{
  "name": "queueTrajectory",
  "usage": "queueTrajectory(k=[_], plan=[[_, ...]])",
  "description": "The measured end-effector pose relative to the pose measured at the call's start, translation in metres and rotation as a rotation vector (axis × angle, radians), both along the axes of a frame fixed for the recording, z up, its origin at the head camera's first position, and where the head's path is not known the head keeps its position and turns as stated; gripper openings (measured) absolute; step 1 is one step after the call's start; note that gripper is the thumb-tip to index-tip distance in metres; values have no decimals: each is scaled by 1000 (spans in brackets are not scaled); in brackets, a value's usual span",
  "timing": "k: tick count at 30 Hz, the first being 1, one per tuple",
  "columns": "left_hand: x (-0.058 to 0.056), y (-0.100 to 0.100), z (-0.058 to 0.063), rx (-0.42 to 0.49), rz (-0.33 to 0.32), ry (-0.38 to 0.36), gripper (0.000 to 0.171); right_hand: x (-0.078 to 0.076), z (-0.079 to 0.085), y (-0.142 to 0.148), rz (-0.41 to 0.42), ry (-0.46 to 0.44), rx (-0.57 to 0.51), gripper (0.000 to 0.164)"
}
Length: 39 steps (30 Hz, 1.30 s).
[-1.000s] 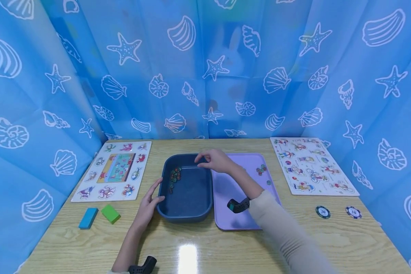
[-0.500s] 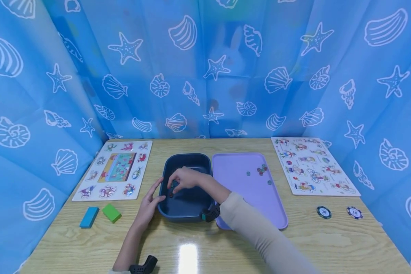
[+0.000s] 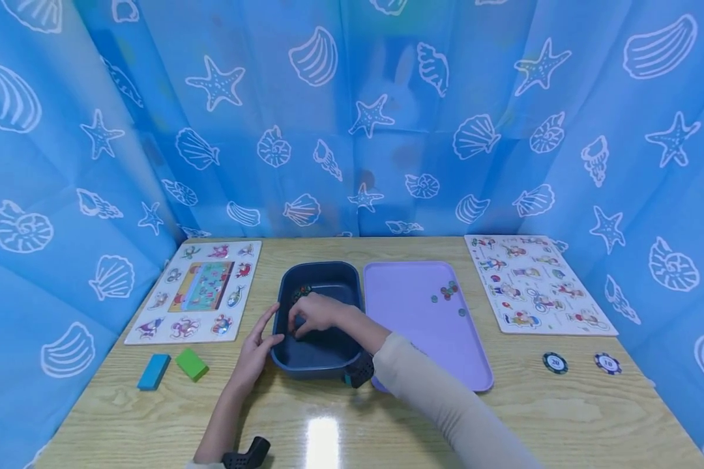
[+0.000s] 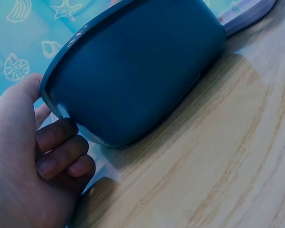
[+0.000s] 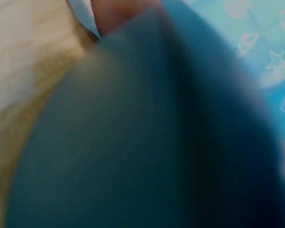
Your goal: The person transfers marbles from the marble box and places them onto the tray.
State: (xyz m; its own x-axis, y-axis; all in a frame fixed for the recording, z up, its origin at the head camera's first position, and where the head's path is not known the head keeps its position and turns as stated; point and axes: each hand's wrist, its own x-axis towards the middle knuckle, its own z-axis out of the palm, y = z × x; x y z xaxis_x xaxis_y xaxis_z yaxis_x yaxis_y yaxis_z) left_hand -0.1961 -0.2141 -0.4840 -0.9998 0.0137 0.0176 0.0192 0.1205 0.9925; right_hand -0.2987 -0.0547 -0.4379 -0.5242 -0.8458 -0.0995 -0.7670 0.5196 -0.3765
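Dark blue bin [image 3: 319, 352]: centre of the head view, on the wooden table [image 3: 387, 430]; right long wall just beside the left rim of the purple tray [image 3: 405, 312], gap between them too narrow to judge.
Left hand [image 3: 252, 355]: set against the bin's lower-left corner; in the left wrist view thumb up along the rim, fingers [image 4: 61, 152] curled under the wall at the left of that frame, gripping the bin [image 4: 137, 71].
Right hand [image 3: 315, 314]: down inside the bin near its left wall, fingertips bunched together over the beads; whether pinching one cannot be told. Right wrist view too blurred, only dark blue wall.
Beads in bin [image 3: 300, 292]: small cluster at the upper-left inner corner, partly hidden by the right hand.
Beads on tray [image 3: 448, 290]: few, upper right of the tray, well apart from the bin.
Open room: bare tray floor across its middle and lower part; bare table along the lower edge of the frame.
Left side: animal puzzle board [image 3: 196, 293] near the bin; blue block [image 3: 153, 371] and green block [image 3: 191, 364] below it, side by side.
Right side: figure puzzle board [image 3: 534, 283] beside the tray; two poker chips [image 3: 581, 363] at lower right.
Bounds: blue shell-print curtain [image 3: 352, 117] closing in back and both sides.
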Motion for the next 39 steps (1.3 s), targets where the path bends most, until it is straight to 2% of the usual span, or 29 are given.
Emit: queueTrajectory(k=[6, 9, 12, 15, 18, 20, 23, 29, 34, 39], plan=[[-1, 1, -3, -25, 17, 5, 51, -4, 22, 27, -40, -2, -131, 16], [0, 1, -3, -2, 33, -28, 50, -7, 33, 50, -80, -17, -228, 17], [2, 2, 1, 24, 35, -78, 51, -12, 40, 79, -160, -36, -327, 17], [5, 4, 8, 42, 16, -103, 52, -19, 38, 112, -260, -23, -420, 17], [9, 6, 17, 57, 3, -115, 53, -28, 25, 145, -359, 10, -470, 18], [12, 7, 21, 90, -2, -121, 54, -33, 13, 164, -407, 13, -460, 18], [13, 8, 23, 146, -13, -135, 56, -37, -5, 189, -462, 3, -390, 17], [9, 3, 15, 257, -46, -148, 58, -40, -27, 216, -535, -20, -270, 14], [6, 1, 7, 292, -83, -115, 59, -43, -26, 216, -531, -5, -278, 15], [5, 0, 4, 260, -102, -90, 59, -41, -3, 190, -477, 14, -344, 18]])
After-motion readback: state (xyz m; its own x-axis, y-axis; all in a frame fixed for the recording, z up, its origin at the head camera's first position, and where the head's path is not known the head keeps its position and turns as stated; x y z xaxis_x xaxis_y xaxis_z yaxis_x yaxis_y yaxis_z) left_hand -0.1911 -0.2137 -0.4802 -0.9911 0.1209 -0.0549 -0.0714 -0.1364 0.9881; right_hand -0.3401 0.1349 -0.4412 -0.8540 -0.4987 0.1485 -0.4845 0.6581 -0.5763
